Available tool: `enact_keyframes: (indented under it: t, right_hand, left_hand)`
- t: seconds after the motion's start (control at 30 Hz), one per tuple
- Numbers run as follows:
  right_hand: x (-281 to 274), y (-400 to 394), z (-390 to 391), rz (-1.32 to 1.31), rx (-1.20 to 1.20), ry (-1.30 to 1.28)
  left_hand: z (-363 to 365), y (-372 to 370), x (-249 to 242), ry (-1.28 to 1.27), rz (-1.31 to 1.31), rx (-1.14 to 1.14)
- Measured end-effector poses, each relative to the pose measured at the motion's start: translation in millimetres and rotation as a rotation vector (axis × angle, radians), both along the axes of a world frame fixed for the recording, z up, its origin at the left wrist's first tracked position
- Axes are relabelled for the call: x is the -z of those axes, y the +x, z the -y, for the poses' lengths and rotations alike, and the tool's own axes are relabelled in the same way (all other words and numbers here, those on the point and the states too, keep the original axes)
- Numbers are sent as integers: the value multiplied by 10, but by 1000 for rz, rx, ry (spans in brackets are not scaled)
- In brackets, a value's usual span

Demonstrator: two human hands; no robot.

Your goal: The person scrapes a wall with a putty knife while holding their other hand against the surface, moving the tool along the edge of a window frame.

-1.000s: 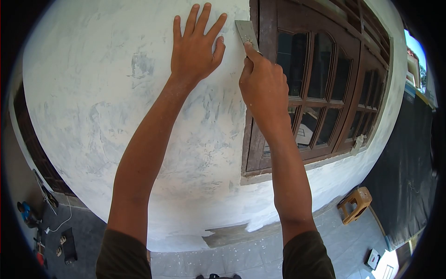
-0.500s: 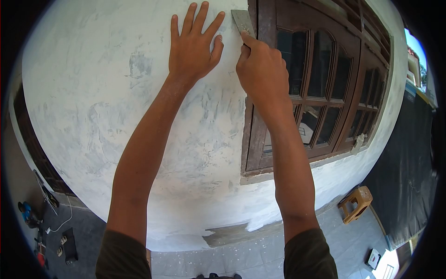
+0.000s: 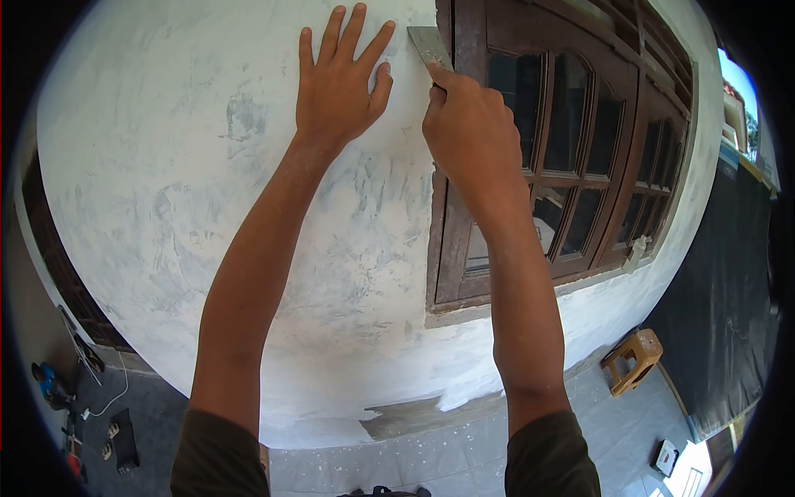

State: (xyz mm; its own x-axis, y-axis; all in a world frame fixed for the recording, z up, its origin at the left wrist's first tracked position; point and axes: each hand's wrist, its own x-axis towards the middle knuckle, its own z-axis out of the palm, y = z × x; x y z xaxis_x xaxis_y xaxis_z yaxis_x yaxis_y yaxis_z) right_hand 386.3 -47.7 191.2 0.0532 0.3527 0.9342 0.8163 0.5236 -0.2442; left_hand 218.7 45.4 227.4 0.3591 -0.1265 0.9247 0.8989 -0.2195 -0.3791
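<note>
My left hand [image 3: 338, 95] lies flat with fingers spread on the white, patchy wall [image 3: 166, 207]. To its right, my right hand [image 3: 472, 120] is closed around a putty knife [image 3: 427, 45]; the handle is mostly hidden in my fist. The knife's flat metal blade points up and left, against the wall just left of the brown wooden window frame [image 3: 469, 74]. Grey smears and rough patches show across the white coat below both hands.
Brown window panels with glass panes [image 3: 567, 112] fill the right side. A brown plastic stool [image 3: 633, 360] stands on the tiled floor near a dark sheet [image 3: 712, 306]. Lower left are a white cable [image 3: 116, 398] and a blue tool [image 3: 50, 383]. White specks dot the floor.
The putty knife and my right hand have shifted slightly down along the window edge. My left hand stays spread on the wall.
</note>
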Motion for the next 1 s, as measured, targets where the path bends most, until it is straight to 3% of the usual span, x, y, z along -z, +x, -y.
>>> enact_keyframes:
  t: [0.1, 0.2, 0.33, 0.43, 0.5, 0.6, 0.73, 0.83, 0.9, 1.0]
  right_hand:
    - [163, 3, 37, 7, 23, -66]
    - [159, -23, 13, -1, 36, -75]
    - [-79, -2, -76, -2, -15, 55]
    - [11, 31, -10, -6, -17, -23]
    - [165, 18, 35, 0, 9, -51]
    - [176, -7, -29, -4, 21, -59]
    - [-103, -32, -7, -52, -4, -29]
    - [71, 9, -55, 5, 12, 26]
    - [208, -9, -69, 12, 26, 0]
    - [119, -20, -112, -6, 19, -44]
  left_hand:
    - [-116, 6, -1, 158, 29, -30]
    - [-15, 3, -1, 1, 6, -5]
    - [10, 8, -23, 2, -1, 4]
    - [-48, 0, -3, -7, -2, 1]
    - [-118, 2, -4, 145, 24, -16]
    - [-8, 7, 0, -7, 6, -19]
    - [-19, 3, -21, -30, 7, -17]
    - [-65, 9, -1, 206, 34, -82]
    - [-12, -2, -3, -28, 6, -25]
    - [-7, 8, -5, -5, 5, -23]
